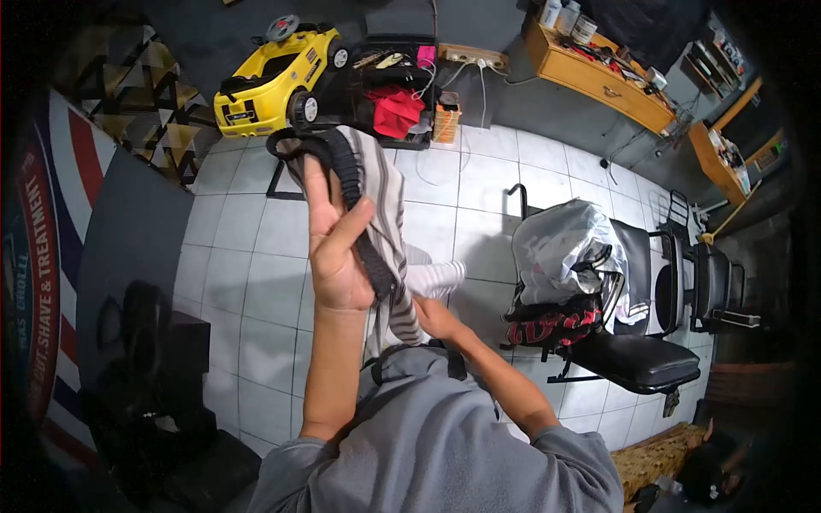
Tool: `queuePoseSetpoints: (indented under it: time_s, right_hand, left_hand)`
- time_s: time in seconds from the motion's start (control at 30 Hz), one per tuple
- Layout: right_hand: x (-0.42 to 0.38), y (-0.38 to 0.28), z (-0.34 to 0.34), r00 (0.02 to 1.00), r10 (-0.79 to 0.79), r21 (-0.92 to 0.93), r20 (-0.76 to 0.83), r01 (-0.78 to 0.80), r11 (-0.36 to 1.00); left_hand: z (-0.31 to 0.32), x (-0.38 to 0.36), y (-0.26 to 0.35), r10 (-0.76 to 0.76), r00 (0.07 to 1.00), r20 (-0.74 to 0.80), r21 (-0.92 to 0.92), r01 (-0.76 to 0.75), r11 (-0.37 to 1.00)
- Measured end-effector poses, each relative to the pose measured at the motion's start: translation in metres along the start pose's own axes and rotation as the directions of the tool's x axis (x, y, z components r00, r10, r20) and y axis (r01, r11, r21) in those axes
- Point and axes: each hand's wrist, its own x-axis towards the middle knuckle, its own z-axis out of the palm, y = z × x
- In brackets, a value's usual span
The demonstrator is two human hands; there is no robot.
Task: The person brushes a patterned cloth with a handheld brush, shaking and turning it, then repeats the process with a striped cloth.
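Striped garment: grey, white and dark-striped cloth with a gathered black elastic waistband (386,184), held up on the near side of the yellow plastic toy car (278,81); a pale striped part (434,278) hangs out below.
Left hand (340,256): fingers reaching inside the waistband, thumb over its outer side, so the band is grasped between them.
Right hand (434,319): against the cloth lower down, farther from the toy car than the left; fingers partly hidden, curled on the fabric.
Red cloth (396,111): in the cluttered black container (416,51) just right of the toy car.
Wooden worktop (590,77): well right of the toy car, carrying bottles and tools.
Black padded chair (637,359): right of the toy car and nearer the person, bearing a shiny translucent bag (560,244).
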Motion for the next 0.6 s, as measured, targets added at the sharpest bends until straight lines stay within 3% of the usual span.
queuePoseSetpoints:
  time_s: [0.03, 0.1, 0.17, 0.27, 0.37, 0.43, 0.5, 0.57, 0.6]
  right_hand:
    - [-0.008, 0.036, 0.010, 0.987, 0.121, -0.201, 0.102, -0.098, 0.975]
    - [-0.030, 0.035, 0.003, 0.905, 0.377, -0.408, 0.199, -0.273, 0.871]
    - [-0.048, 0.103, 0.021, 0.883, 0.466, -0.467, 0.057, -0.389, 0.794]
    - [-0.065, 0.111, -0.007, 0.737, 0.659, -0.358, -0.147, -0.661, 0.659]
    - [-0.060, 0.118, -0.026, 0.757, 0.518, -0.180, -0.399, -0.619, 0.765]
    - [-0.047, 0.085, -0.050, 0.708, 0.599, 0.403, -0.375, -0.457, 0.793]
    - [-0.030, -0.032, -0.084, 0.752, 0.609, 0.812, -0.252, -0.178, 0.556]
    - [-0.022, -0.097, -0.089, 0.812, 0.457, 0.820, -0.364, 0.046, 0.571]
    - [-0.024, -0.123, -0.093, 0.859, 0.390, 0.798, -0.332, 0.035, 0.602]
  left_hand:
    - [0.000, 0.001, 0.005, 0.035, 0.999, 0.015, 0.007, -0.035, 0.999]
    - [-0.006, 0.002, 0.010, 0.071, 0.997, -0.032, 0.047, -0.070, 0.996]
    - [-0.013, -0.001, 0.010, 0.053, 0.996, -0.065, 0.031, -0.051, 0.998]
    - [-0.015, -0.003, 0.015, 0.050, 0.996, -0.070, 0.029, -0.048, 0.998]
    - [-0.010, -0.003, 0.018, 0.113, 0.991, -0.078, 0.072, -0.108, 0.992]
    - [-0.009, -0.002, 0.013, 0.140, 0.988, -0.068, 0.115, -0.132, 0.985]
    - [-0.003, -0.003, 0.001, 0.136, 0.989, -0.054, 0.181, -0.125, 0.976]
    - [-0.010, -0.004, -0.018, 0.165, 0.983, -0.077, 0.284, -0.137, 0.949]
    - [0.000, -0.005, -0.023, 0.140, 0.989, -0.057, 0.212, -0.125, 0.969]
